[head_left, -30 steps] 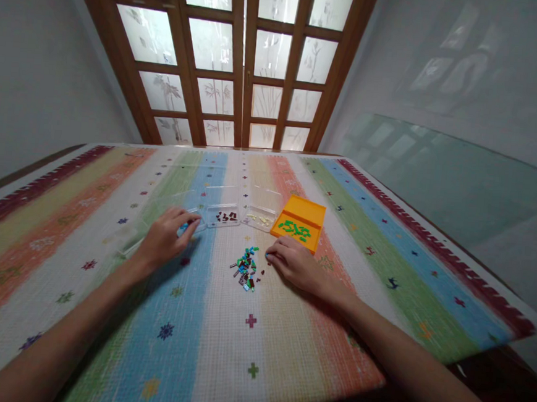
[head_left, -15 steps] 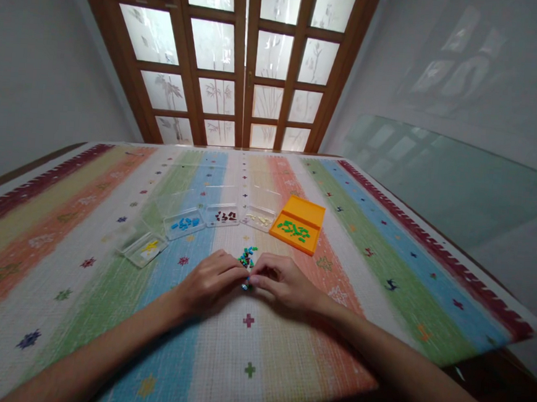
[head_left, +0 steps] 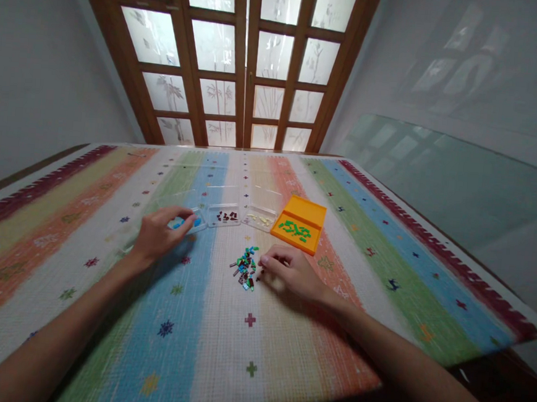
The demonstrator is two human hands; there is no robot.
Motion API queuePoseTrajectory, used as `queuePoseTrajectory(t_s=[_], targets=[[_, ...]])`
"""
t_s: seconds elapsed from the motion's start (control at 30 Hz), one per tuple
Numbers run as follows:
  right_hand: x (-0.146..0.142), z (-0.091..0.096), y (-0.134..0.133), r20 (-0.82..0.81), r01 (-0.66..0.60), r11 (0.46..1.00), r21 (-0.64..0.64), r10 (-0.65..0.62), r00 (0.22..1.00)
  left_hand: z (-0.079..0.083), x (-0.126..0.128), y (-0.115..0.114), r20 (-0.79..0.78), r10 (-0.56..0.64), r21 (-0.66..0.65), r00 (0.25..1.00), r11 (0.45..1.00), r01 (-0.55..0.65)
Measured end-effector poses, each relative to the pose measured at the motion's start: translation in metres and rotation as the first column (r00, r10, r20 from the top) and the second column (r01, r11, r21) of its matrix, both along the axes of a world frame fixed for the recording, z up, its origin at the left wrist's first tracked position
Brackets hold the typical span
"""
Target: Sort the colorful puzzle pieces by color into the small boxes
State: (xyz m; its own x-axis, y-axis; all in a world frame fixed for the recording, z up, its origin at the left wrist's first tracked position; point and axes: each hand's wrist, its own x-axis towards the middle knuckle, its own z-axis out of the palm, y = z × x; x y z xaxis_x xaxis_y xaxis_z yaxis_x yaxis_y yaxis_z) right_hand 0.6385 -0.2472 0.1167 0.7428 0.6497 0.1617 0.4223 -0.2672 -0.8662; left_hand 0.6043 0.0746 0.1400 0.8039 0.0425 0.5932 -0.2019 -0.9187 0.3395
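My left hand [head_left: 161,233] is over the clear box of blue bricks [head_left: 197,221], thumb and fingertips brought together at its right part. Whether a small piece is between them I cannot make out. The hand hides part of that box. Close to the right side of a mixed pile of small toy bricks [head_left: 246,264], my right hand [head_left: 288,269] is curled, thumb and forefinger near each other. What these fingers hold, if anything, is too small to tell. The pile has green, blue, dark brown and grey pieces lying on the tablecloth.
Beyond the pile stand a clear box with dark brown bricks [head_left: 227,217], a clear box with cream bricks [head_left: 260,220] and an open orange case [head_left: 316,217] holding green bricks. A striped tablecloth [head_left: 220,346] covers the table. Wooden glazed doors [head_left: 247,69] stand behind.
My left hand has gone from the pile up and left to the blue bricks' box. My right hand has drawn slightly right, so more of the pile shows.
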Motion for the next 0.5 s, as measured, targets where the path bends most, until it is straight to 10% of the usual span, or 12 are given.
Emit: queuePoseTrajectory(t_s=[0.5], targets=[[0.002,0.000,-0.003,-0.004,-0.016,1.000,-0.021,0.016,1.000,0.010,0.007,0.043,-0.401,0.066,0.057,0.914,0.997,-0.047]])
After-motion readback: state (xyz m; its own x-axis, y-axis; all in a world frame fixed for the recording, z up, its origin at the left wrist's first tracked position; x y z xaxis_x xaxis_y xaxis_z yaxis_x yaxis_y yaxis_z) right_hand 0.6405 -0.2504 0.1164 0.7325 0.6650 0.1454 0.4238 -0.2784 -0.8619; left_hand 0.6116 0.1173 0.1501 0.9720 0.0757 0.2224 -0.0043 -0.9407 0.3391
